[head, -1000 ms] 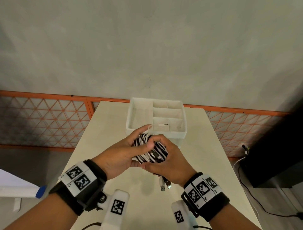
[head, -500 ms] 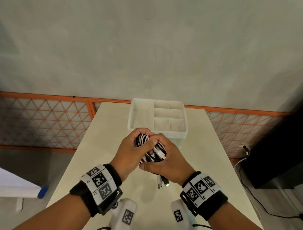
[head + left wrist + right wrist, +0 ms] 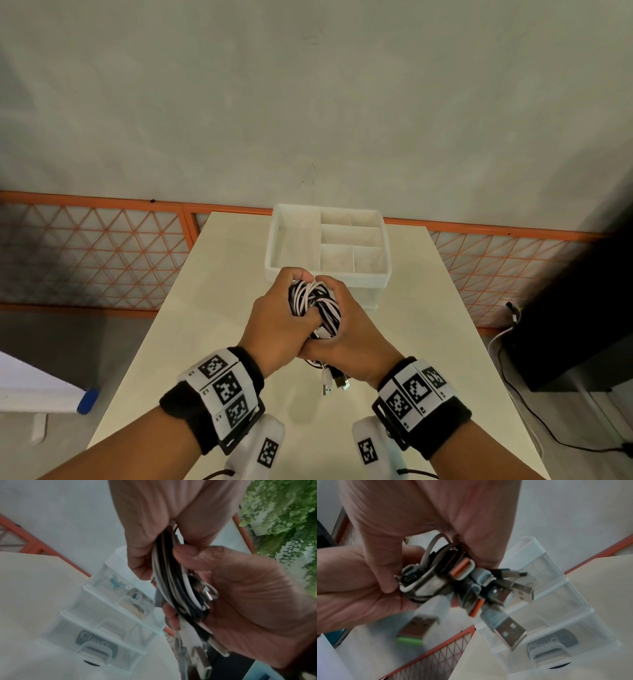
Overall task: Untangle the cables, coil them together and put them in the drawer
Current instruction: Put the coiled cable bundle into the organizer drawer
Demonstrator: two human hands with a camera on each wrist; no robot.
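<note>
Left grip: the left hand has its fingers curled round the cable bundle, thumb pressed in from the side.
Right grip: the right hand is wrapped round the same bundle from the other side, fingers curled over the loops; the two hands touch.
Bundle: black and white cables wound into one tight coil, held in the air over the middle of the table, just in front of the drawer unit.
Loose ends: plugs hang below the hands, clear of the table top.
Step in hand: by the look of it, the coil is made and is being squeezed tidy; the stowing step is not yet done.
Next move calls for: one hand to take the whole coil so the other can pull a drawer open by its handle; all drawers appear closed.
Risk: the springy coil may loosen once one hand lets go, and dangling plugs may catch on a drawer front.
Count, hands: two, both on the bundle.
Count, cables: more than two; the exact number cannot be told.
Count, plugs: at least six seen from the right wrist, some blurred.
Count, drawers: three stacked clear fronts, under an open divided tray at the table's far edge.
</note>
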